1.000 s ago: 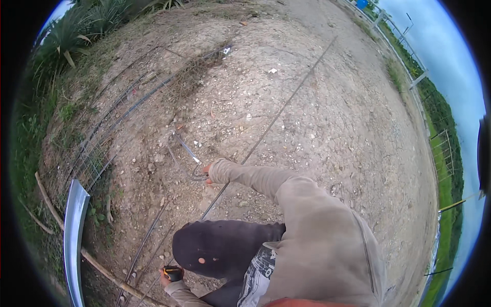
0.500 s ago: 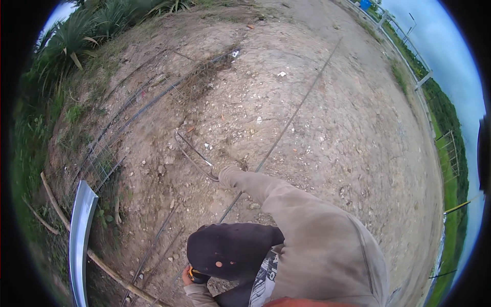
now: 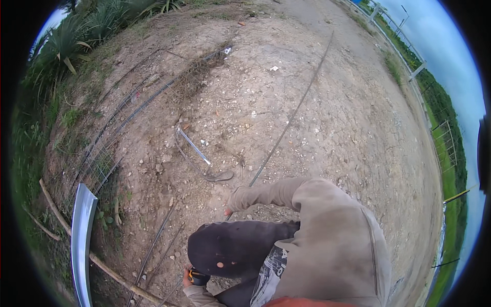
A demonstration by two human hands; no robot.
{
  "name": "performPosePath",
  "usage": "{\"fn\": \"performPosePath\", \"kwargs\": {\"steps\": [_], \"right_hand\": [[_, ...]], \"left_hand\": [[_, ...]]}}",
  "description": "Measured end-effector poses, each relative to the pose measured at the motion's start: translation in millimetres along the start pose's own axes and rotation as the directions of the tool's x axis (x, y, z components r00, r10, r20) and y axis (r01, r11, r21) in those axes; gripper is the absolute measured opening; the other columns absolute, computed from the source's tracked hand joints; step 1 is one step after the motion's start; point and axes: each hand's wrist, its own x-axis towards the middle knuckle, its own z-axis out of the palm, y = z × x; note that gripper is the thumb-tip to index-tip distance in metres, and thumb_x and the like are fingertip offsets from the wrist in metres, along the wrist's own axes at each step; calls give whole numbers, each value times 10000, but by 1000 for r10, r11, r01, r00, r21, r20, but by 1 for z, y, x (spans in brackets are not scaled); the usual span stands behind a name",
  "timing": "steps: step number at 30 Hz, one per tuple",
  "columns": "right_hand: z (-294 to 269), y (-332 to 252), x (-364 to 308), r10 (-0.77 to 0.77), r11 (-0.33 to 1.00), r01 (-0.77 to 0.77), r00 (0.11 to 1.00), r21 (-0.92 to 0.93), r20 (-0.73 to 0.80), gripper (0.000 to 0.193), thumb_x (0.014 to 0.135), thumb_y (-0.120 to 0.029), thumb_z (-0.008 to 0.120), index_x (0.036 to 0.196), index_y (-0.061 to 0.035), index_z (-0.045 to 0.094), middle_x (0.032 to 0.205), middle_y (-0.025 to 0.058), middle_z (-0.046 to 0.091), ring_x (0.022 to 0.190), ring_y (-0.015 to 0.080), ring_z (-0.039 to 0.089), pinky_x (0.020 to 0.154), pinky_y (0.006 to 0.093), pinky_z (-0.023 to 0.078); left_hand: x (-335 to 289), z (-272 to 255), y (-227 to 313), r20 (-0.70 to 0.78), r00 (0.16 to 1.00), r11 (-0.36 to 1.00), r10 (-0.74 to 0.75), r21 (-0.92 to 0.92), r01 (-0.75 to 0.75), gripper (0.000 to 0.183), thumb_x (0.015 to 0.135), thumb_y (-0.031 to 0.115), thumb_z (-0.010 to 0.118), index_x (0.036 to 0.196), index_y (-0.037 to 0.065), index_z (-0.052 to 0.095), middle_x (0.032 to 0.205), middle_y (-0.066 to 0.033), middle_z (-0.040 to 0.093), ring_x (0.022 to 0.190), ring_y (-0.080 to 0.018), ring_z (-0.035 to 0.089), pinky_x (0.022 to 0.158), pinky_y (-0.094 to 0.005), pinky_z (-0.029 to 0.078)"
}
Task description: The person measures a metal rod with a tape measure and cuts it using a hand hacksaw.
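Since half a second ago, the right hand (image 3: 228,211) has drawn back from the hacksaw (image 3: 194,146) toward the bent knee (image 3: 212,248). It is now down at the long thin rod (image 3: 291,121), which runs from beside the knee far up across the ground (image 3: 337,148). Sleeve and distance hide most of that hand, so I cannot tell whether its fingers are spread or pressed together around the rod. Apart from it, just beyond, the hacksaw lies flat on the dirt, its bright straight bar pointing up and left and its looped handle nearest the person.

The left hand (image 3: 186,279), low beside the same knee, has its fingers wrapped around a black and yellow tape measure (image 3: 199,278). Left of it, more thin bars (image 3: 152,246) lie on the ground, and a wooden stick (image 3: 115,276) slants past a shiny metal channel (image 3: 82,245). Farther up lies some wire mesh (image 3: 99,163), near the grass (image 3: 30,153).
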Motion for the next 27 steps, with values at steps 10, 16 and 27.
{"fn": "performPosePath", "kwargs": {"steps": [10, 16, 27], "right_hand": [[40, -66, 56, -126, 992, 127, 990, -15, 67, 312, 819, -363, 464, 878, -90, 605, 845, 117, 608, 804, 263, 585, 701, 389, 455], [43, -148, 90, -233, 971, 239, 960, -19, 156, 344, 828, -381, 450, 828, -79, 615, 801, 122, 610, 768, 270, 588, 678, 402, 454], [-4, -283, -116, -435, 882, 439, 898, 172, -63, 328, 798, -381, 531, 765, -64, 609, 701, 100, 607, 669, 225, 595, 593, 391, 463]], "left_hand": [[-51, -52, 3, -135, 990, 999, 45, 9, -44, 535, 822, 461, 484, 1244, 163, 347, 988, -55, 489, 795, -228, 482, 746, -424, 401], [-100, 34, 25, -155, 987, 980, 50, -184, -78, 354, 720, 407, 487, 839, 87, 581, 805, -104, 593, 749, -251, 571, 603, -410, 467], [-239, 171, 51, 42, 999, 828, -1, 560, -23, 382, 728, 119, 484, 1081, -8, 413, 840, -163, 551, 726, -266, 577, 562, -433, 522]]}}
